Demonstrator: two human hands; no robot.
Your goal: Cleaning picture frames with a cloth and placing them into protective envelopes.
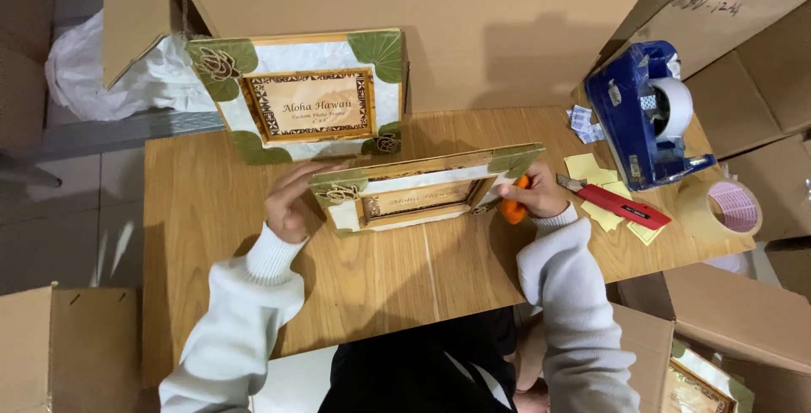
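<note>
Two hands of mine are on one picture frame (420, 191), which stands tilted on its lower edge near the middle of the wooden table (203, 236). My left hand (290, 202) is open, its fingers spread flat against the frame's left end, beside the small flower ornament on that corner. My right hand (534, 194) is closed around one orange-handled tool (513, 207), pressed to the frame's right end; I cannot tell what kind of tool it is, since my fingers cover most of it. Both of my sleeves are white.

Behind the frame in my hands, one second frame (306, 96) of the same kind stands upright at the far edge of the table, with green leaf corners and a tan panel in its middle. That makes two frames on the table. A third one (697, 383) shows in part inside an open cardboard box at the lower right.

To the right of my right hand lies one red box cutter (617, 203), resting on a few yellow paper scraps (596, 178). Past it sits one blue tape dispenser (646, 117) with a white roll mounted in it, and just beside that, at the table's right edge, one loose roll of tape (725, 210) lies flat. Cardboard boxes (473, 16) surround the table on several sides.
</note>
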